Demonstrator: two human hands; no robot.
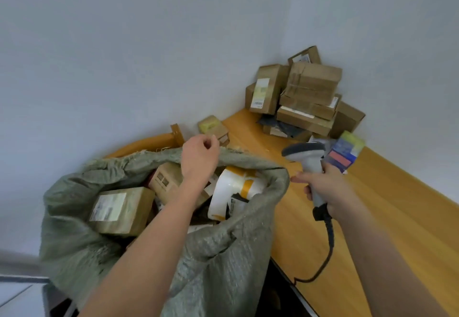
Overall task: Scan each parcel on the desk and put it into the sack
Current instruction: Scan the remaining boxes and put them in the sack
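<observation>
A grey-green woven sack (223, 254) stands open at the desk's left edge, holding several parcels: a brown box with a white label (121, 211), another brown box (165, 180) and a white taped package (236, 187). My left hand (198, 157) hovers above the sack's far rim, fingers loosely curled and holding nothing. My right hand (325, 187) grips a grey barcode scanner (306, 157) over the desk, its head pointing left. A pile of brown cardboard parcels (305, 98) sits in the desk's far corner. A small box (213, 126) lies near the sack.
The wooden desk (397, 205) runs along the wall to the right. A colourful blue, red and yellow packet (345, 152) lies just behind the scanner. The scanner's black cable (327, 249) trails toward the desk's near edge. A wooden chair back (154, 140) shows behind the sack.
</observation>
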